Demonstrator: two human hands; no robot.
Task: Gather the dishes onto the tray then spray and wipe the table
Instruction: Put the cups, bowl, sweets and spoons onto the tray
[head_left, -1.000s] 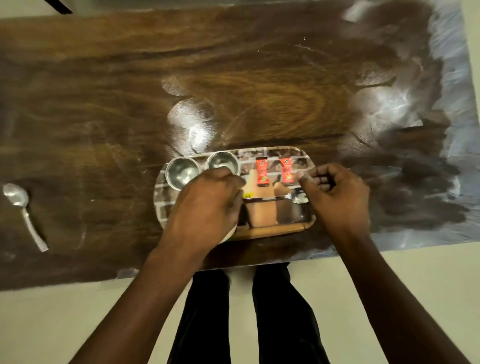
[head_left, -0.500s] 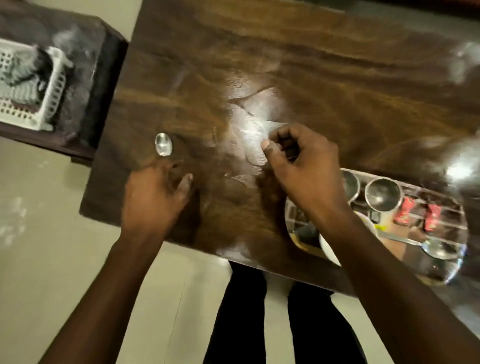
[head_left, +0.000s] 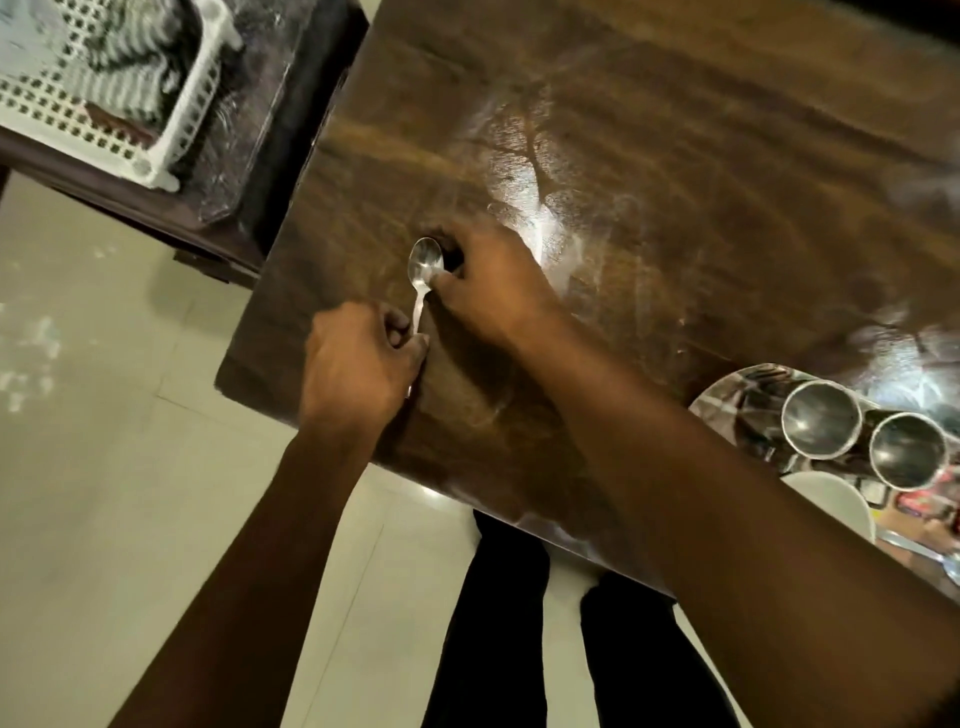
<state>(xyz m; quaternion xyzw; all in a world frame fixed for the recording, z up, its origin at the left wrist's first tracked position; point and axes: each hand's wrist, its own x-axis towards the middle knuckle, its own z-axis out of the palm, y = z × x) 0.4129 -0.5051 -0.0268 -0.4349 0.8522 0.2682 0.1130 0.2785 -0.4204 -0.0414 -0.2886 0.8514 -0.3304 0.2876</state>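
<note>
A steel spoon (head_left: 425, 265) lies near the left end of the dark wooden table (head_left: 675, 156), bowl pointing away from me. My left hand (head_left: 358, 364) is closed over the handle end. My right hand (head_left: 488, 291) pinches the spoon's neck just below the bowl. At the right edge sits the shiny tray (head_left: 727, 400) holding two steel cups (head_left: 821, 418), a white plate (head_left: 831, 499) and red packets, partly cut off by the frame.
A white plastic basket (head_left: 104, 88) with cloth inside stands on a low dark side table (head_left: 218, 208) at the upper left. Pale tiled floor lies below the table's left and near edges. My legs stand against the near edge.
Both hands left the tray and moved to the table's left end. The view swung left with them. Both now hold the spoon, which lay untouched before.
</note>
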